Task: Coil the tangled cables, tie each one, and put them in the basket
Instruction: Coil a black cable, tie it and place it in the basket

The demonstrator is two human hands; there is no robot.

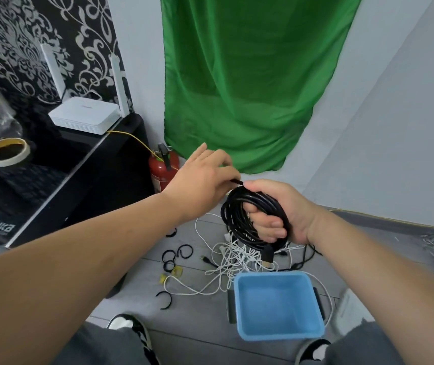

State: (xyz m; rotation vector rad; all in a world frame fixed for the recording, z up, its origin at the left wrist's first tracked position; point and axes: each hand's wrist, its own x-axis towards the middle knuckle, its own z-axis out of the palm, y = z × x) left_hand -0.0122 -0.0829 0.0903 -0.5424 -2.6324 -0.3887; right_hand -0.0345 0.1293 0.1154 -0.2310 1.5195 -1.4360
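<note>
From the head camera, looking down over both forearms: the right hand (276, 212) has its fingers curled tight through a black cable (239, 219) wound into a coil, held above the floor with a plug (268, 255) dangling below the fist. The left hand (202, 177) sits just beside it, fingers closed on the loose end at the top of the coil, though the fingertips themselves are hidden behind the hand. I'd say the first cable is nearly coiled but not yet tied. The ties (181, 252) lie scattered on the floor to the left, none on the coil. A white tangle (231, 256) lies under the hands, unsorted. The blue basket (276, 304) just in front of it holds nothing, so most of the job is left
</note>
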